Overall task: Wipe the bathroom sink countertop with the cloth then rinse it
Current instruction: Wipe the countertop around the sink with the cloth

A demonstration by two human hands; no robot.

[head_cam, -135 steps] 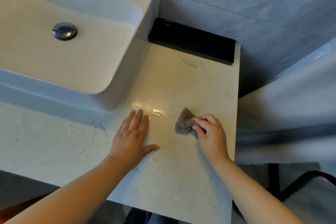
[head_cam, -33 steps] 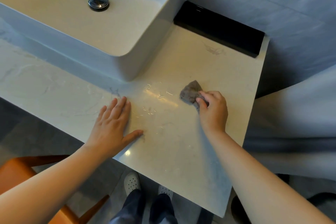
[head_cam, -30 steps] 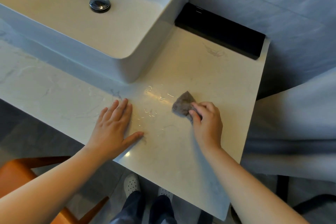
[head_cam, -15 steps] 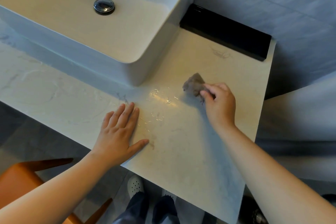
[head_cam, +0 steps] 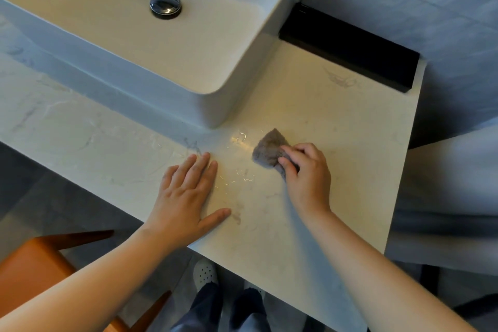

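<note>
Head view: an orange stool (head_cam: 32, 272) is seen low left. The left hand (head_cam: 186, 197) is laid flat, fingers straight, on the countertop (head_cam: 336, 121) before the sink (head_cam: 210, 108). The cloth (head_cam: 269, 149) is pinched by the right hand (head_cam: 307, 172) and pressed to the countertop near the sink corner. A black box (head_cam: 350, 48) is set against the wall.

Left hand (head_cam: 186, 197) is lying flat, palm down, four fingers straight and close together, thumb stuck out sideways toward the right hand. Right hand (head_cam: 307, 172) sits just beside it and a bit further forward, knuckles up, fingers curled around a bunched cloth (head_cam: 268, 148) that pokes out past its fingertips. Both forearms are bare, angling in from the bottom corners.
</note>
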